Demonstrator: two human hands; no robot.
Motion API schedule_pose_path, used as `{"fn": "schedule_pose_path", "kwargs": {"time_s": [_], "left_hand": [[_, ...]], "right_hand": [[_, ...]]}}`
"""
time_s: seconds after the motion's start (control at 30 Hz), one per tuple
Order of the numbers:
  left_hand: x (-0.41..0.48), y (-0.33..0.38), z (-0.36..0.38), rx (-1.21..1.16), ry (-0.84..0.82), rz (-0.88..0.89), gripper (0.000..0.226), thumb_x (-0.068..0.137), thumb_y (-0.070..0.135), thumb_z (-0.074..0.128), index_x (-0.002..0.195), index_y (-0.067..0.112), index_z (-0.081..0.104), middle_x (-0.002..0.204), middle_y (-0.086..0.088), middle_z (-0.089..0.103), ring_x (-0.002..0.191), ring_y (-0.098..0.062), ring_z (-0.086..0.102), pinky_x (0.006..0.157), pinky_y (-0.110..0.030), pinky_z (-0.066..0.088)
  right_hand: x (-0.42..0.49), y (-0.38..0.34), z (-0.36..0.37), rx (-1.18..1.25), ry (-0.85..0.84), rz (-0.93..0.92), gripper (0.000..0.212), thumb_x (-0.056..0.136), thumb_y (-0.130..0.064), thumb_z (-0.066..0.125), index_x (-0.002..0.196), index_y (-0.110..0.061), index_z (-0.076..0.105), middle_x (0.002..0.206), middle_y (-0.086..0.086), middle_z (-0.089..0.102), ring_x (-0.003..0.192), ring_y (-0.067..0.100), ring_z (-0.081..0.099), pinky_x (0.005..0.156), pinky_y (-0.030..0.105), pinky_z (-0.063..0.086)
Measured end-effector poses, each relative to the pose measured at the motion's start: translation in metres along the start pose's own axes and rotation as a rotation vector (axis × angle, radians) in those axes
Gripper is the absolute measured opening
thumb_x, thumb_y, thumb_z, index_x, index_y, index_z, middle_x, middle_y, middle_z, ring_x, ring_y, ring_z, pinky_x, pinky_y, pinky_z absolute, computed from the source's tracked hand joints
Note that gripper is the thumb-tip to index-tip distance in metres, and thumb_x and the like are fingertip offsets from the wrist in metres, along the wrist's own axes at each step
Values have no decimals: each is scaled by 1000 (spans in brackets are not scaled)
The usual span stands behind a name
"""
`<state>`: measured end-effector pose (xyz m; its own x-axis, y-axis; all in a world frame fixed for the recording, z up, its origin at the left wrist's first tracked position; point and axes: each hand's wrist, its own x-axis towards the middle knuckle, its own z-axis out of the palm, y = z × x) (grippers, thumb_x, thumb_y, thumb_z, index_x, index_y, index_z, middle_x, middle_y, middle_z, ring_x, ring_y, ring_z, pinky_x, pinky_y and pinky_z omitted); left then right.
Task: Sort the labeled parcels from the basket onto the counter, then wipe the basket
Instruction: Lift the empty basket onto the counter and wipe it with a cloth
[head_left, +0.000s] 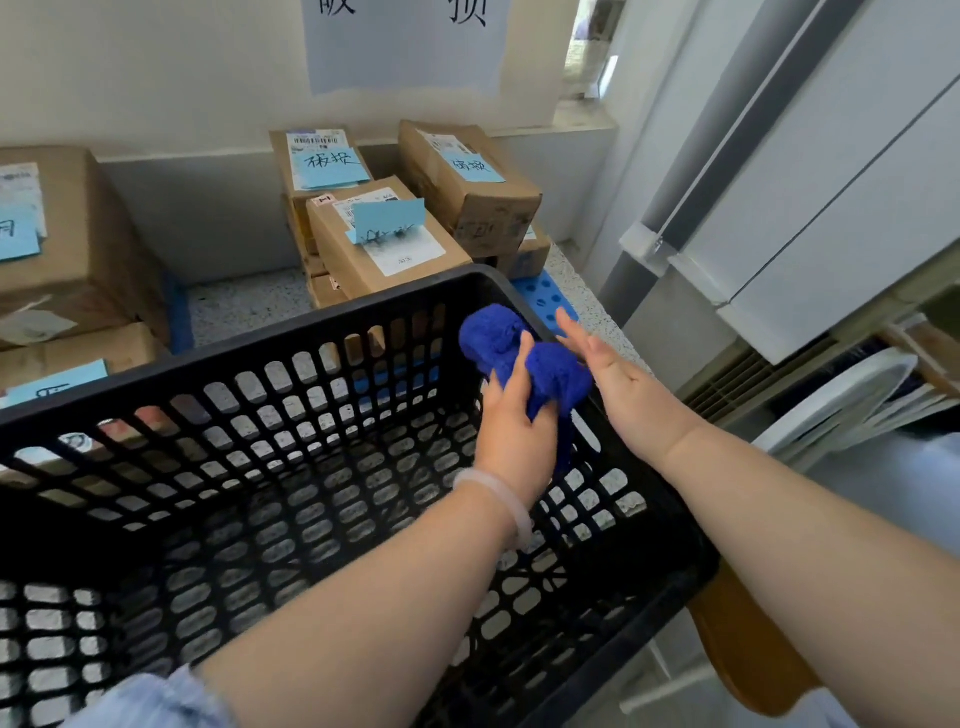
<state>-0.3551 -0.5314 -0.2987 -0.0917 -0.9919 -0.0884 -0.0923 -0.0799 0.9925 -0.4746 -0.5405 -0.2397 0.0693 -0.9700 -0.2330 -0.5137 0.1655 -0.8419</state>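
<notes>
Two hands meet near the far right corner of the basket (260, 345). The left hand (514, 415) grips a bunched blue cloth (519, 348), fingers curled round it. The right hand (608, 364) is flat-fingered just beside it (holding nothing). The basket's long mesh floor stretches leftward, with no parcels inside. Labeled parcels (384, 239) stand beyond its far rim on the counter (244, 306).

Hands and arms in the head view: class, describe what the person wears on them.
The left hand has a pale, translucent round bangle at its wrist; a light blue fabric sleeve covers that upper arm. The right hand and forearm show no jewellery or sleeve.
</notes>
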Motion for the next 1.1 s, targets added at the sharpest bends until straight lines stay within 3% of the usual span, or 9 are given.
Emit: {"fn": "schedule_pose_path", "kwargs": {"time_s": [0.1,0.23,0.37,0.53,0.7,0.8,0.9,1.03,1.1], "left_hand": [[-21,-9,3,46,-52,50,67,95,-5,46,150,33,38,160,-5,29,151,-14,20,120,-18,14],[-55,-14,1,106,-198,93,67,96,-6,48,151,28,33,157,0,29,143,-3,20,107,3,6],[-89,-27,0,202,-523,61,64,99,3,52,155,19,26,149,-2,41,140,-5,28,107,2,7],[-72,-30,-12,403,-758,4,57,101,7,48,152,28,37,139,-5,49,135,-19,42,118,-19,21],[-55,-36,-13,551,-881,-168,46,99,7,45,143,21,52,141,-8,52,129,-26,50,110,-29,37],[-43,-44,-30,380,-723,-337,43,101,9,46,140,27,52,134,-3,58,117,-19,60,99,-30,49],[-24,-47,-53,-81,-328,-456,45,100,3,47,125,40,56,126,-1,59,102,-12,65,83,-22,56],[22,-48,-54,-379,21,-366,51,98,12,54,110,61,60,146,-4,48,123,-26,58,105,-47,48],[38,-40,-44,-445,138,-298,47,95,16,59,105,62,61,146,-2,49,124,-24,57,107,-46,47]], "right_hand": [[0,2,0,-1,13,14,66,83,-69,17,148,-56,20,150,-18,39,137,-3,27,115,22,14],[1,2,0,-77,10,14,67,83,-71,12,149,-57,15,154,-15,37,145,5,21,113,24,6],[3,3,0,-136,17,24,64,86,-71,9,149,-58,14,156,-14,34,148,12,19,122,37,4],[1,0,1,-170,14,49,61,89,-70,9,149,-57,14,158,-14,31,149,15,19,122,41,6],[-1,-1,1,-181,2,63,52,96,-65,12,148,-59,15,158,-15,29,148,14,21,120,39,7],[-1,-1,1,-178,7,51,57,91,-69,12,147,-60,17,159,-15,27,148,11,19,117,33,7],[-2,-2,1,-181,14,46,59,89,-69,12,147,-60,17,159,-17,25,148,8,15,112,27,5],[-4,-6,1,-174,10,56,51,97,-61,13,148,-58,19,158,-20,26,147,5,17,108,22,6],[-4,-7,0,-171,9,62,49,98,-60,14,147,-58,21,157,-22,26,144,0,17,107,21,5]]}}
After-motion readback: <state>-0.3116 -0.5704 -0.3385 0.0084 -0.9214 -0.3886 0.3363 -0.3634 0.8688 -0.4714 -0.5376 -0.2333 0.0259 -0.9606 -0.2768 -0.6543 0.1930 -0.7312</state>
